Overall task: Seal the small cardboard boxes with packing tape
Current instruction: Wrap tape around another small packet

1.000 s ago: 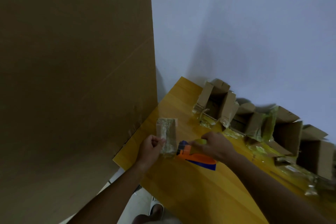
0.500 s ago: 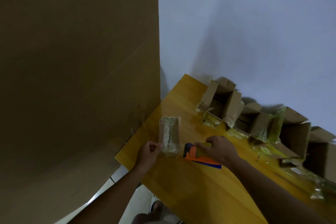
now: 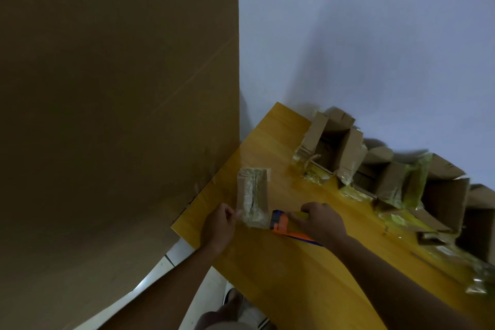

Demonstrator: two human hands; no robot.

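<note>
Nearest, the bare forearms reach in from the bottom edge over a patch of pale floor (image 3: 182, 257) and the near corner of the table (image 3: 281, 289), a smooth yellow wooden top whose near left edge runs diagonally just beneath the left hand (image 3: 218, 225). That hand sits at this edge with its fingers curled, pinching what looks like the loose end of clear tape at the near end of the small box (image 3: 253, 195). The right hand (image 3: 320, 222) is wrapped around the handle of an orange and blue tape dispenser (image 3: 281, 224), whose head touches the near right corner of the same box. The box lies flat on the table between the hands, an oblong of brown cardboard with wrinkled, shiny tape along its top seam. The wood to the left of and beyond the box is bare up to the far corner. Along the table's right and far side stands a row of open boxes (image 3: 332, 142), flaps up, with crumpled strips of yellowish tape (image 3: 348, 190) scattered at their feet. A big sheet of brown cardboard (image 3: 115, 115) stands just beside the table's left edge, walling that side. Beyond everything is a plain pale wall (image 3: 361, 35).
</note>
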